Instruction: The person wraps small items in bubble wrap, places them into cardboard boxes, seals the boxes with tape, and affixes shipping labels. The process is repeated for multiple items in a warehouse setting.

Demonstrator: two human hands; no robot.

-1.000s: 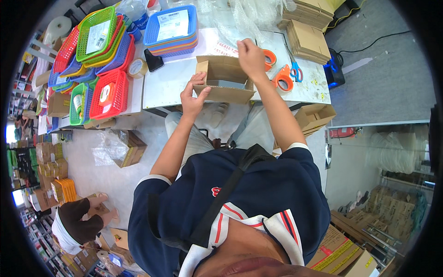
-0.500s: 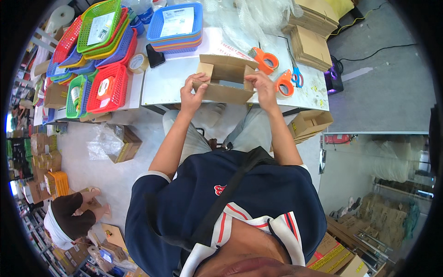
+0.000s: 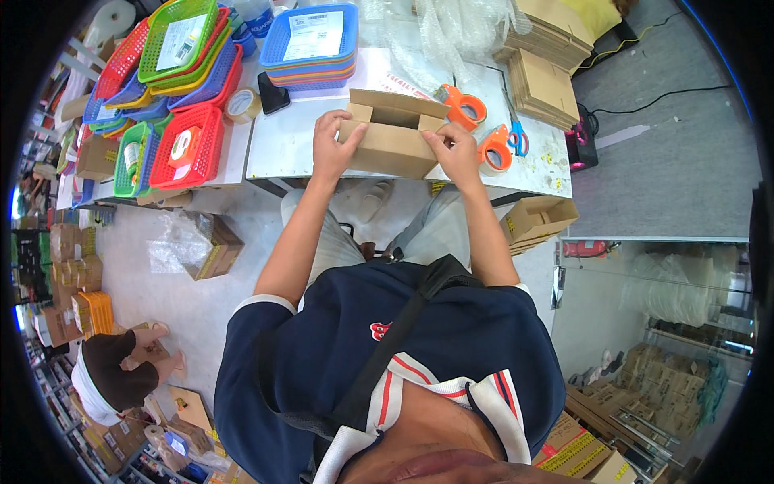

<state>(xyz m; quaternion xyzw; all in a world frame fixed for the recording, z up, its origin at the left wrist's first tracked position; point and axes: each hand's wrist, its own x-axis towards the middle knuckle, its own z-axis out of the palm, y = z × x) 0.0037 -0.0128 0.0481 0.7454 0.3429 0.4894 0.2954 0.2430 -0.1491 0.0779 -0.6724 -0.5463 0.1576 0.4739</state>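
Observation:
A brown cardboard box (image 3: 389, 152) is held at the front edge of the white table, its far flap upright and its small end flaps folded inward. My left hand (image 3: 334, 143) grips the box's left end, thumb on the near panel and fingers behind. At the other end, my right hand (image 3: 454, 150) pinches the near right corner between thumb and fingers. Right of the box lie two orange tape dispensers (image 3: 465, 107) and blue-handled scissors (image 3: 518, 140). The inside of the box is mostly hidden by the near panel.
Plastic baskets (image 3: 187, 149) crowd the left, by a tape roll (image 3: 243, 106) and a black phone (image 3: 273, 93). Stacked baskets (image 3: 310, 68), bubble wrap (image 3: 435, 36) and flat cardboard (image 3: 542, 85) stand behind. An open carton (image 3: 538, 218) is below right; a person (image 3: 121, 375) bends at lower left.
The box's near panel has come up and inward, narrowing the opening. My right hand has moved slightly down and left on its corner; my left thumb now presses the panel.

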